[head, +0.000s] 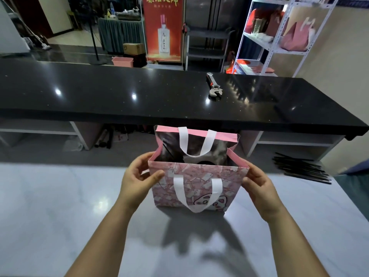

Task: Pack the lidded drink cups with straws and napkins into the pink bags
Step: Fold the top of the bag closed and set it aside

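The pink bag (191, 182) stands upright at the middle of the pale tabletop (60, 216), mouth open, both white handles hanging down. Inside it is dark; a round black shape low down is too dim to name. The left grip (137, 176) pinches the bag's 9 o'clock top corner, and the right grip (259, 186) holds the 3 o'clock corner. Black straws (301, 167) lie at 3 o'clock, by the tabletop's edge. A wrench (214, 87) lies on the black tabletop (99, 92) at 12 o'clock.
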